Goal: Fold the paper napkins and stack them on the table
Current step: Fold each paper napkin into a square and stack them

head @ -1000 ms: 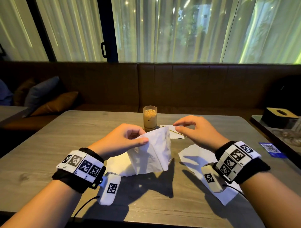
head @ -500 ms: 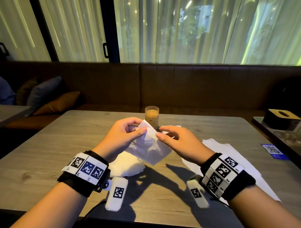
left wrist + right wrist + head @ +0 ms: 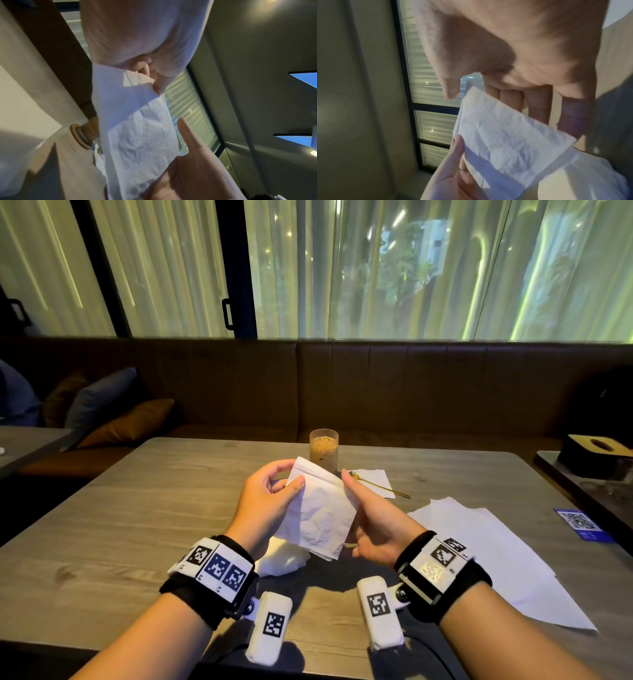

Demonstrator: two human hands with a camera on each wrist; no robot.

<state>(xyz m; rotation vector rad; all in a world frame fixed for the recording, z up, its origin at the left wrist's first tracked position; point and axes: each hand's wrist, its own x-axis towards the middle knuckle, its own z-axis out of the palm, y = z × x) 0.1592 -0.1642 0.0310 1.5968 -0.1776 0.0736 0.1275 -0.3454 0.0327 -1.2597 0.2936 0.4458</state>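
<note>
The left hand [image 3: 265,503] is pinching the upper left edge of a folded white paper napkin [image 3: 318,515], holding it above the grey wooden table [image 3: 137,525]. The right hand [image 3: 376,529] is spread, with straight fingers [image 3: 537,105] behind the napkin's right side and the thumb raised clear. A rumpled white napkin [image 3: 284,556] is lying beneath.

Wooden table [image 3: 137,508], glass [image 3: 323,450] on coaster [image 3: 78,136], flat napkins [image 3: 496,549], rumpled napkin pile [image 3: 282,558]

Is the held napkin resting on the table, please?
No, the left hand pinches the napkin in the air, clear of the table.
</note>
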